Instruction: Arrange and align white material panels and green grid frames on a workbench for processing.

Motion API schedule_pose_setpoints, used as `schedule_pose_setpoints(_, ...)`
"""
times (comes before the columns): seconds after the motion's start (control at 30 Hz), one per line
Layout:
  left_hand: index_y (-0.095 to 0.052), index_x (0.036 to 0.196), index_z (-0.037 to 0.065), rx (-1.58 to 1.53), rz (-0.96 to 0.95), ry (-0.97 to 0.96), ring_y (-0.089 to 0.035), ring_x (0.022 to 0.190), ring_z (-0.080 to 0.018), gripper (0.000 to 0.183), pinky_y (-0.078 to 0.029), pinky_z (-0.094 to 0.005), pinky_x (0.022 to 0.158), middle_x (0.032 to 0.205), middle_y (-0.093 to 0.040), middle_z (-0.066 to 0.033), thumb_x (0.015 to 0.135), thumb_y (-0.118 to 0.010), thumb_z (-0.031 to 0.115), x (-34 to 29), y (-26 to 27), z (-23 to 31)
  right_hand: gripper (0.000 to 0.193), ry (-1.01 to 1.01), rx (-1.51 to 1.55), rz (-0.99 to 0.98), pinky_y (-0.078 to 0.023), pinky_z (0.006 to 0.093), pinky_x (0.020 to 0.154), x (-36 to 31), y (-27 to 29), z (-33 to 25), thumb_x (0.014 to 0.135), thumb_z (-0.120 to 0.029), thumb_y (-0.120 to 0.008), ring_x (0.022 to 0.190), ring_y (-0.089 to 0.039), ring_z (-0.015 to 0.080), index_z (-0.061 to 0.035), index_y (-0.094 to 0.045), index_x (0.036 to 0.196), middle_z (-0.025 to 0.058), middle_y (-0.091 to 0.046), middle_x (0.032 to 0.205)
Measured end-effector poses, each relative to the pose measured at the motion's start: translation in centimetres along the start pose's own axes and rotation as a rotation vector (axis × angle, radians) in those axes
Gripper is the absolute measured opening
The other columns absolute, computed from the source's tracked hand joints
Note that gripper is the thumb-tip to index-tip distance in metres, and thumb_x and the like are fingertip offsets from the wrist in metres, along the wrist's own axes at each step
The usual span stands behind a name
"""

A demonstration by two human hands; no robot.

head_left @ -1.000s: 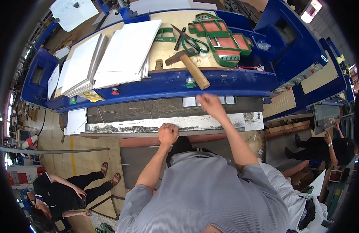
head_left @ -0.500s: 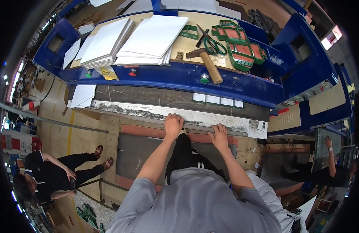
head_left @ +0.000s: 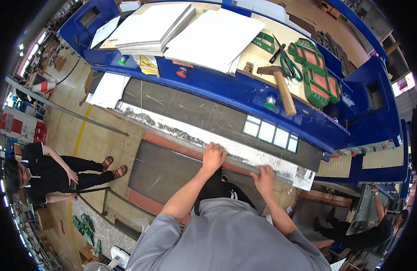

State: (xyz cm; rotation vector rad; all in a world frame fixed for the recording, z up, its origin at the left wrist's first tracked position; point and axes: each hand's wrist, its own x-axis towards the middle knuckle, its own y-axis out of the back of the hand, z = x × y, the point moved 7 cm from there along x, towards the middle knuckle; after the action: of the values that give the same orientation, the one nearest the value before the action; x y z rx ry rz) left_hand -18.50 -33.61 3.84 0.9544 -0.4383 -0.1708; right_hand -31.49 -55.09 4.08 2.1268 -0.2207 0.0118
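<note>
My left hand rests on the near edge of a long, worn metal strip, fingers laid over the edge. Farther right, my right hand touches the same edge with its thumb apart from the fingers. Neither hand shows anything held. Behind the strip runs a dark work bed. On its right part lies a thin green-edged frame with several white rectangles inside. White sheets sit at the bed's left end.
Above the bed, a blue machine beam carries stacked white boards, a hammer, green-handled scissors and green-and-pink shaped dies. Red and green buttons face me. One person is at left, another at right.
My view has turned, so the machine now slopes down to the right and looks nearer. Both hands stay at the strip's edge.
</note>
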Motion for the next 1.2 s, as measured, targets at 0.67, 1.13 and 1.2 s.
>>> schedule_pose_setpoints(0.67, -0.065, 0.067, 0.005, 0.111, -0.62, 0.174, -0.066, 0.059, -0.0338, 0.038, -0.054, -0.0433, 0.053, 0.063, -0.064, -0.0179, 0.09, -0.053, 0.031, 0.8, -6.3, 0.2, 0.056, -0.576, -0.22, -0.486, -0.051, 0.0514, 0.073, 10.5, -3.9, 7.2, 0.097, -0.043, -0.04, 0.079, -0.064, 0.0432, 0.0027, -0.065, 0.077, 0.0276, -0.065, 0.08)
schedule_pose_setpoints(1.13, -0.062, 0.062, 0.007, -0.552, -0.64, 0.248, -0.064, 0.056, -0.0324, 0.055, -0.052, -0.0401, 0.055, 0.055, -0.061, -0.0095, 0.088, -0.056, 0.055, 7.6, 0.9, 7.5, 0.051, -0.586, 0.471, 0.028, -0.038, 0.0281, 0.045, 5.7, 5.9, 8.8, 0.103, -0.029, -0.041, 0.043, -0.049, 0.0133, -0.0027, -0.048, 0.059, 0.006, -0.051, 0.048)
schedule_pose_setpoints(1.2, -0.061, 0.097, 0.0, -0.316, -0.486, 0.376, -0.064, 0.075, -0.0332, 0.047, -0.052, -0.0397, 0.065, 0.08, -0.064, -0.018, 0.084, -0.067, 0.045, 6.4, -1.4, 3.6, 0.053, -0.631, 0.62, 0.2, -0.038, 0.0279, 0.045, 4.8, 6.4, 9.3, 0.103, -0.032, -0.041, 0.044, -0.049, 0.0137, -0.0031, -0.045, 0.058, 0.0055, -0.048, 0.049)
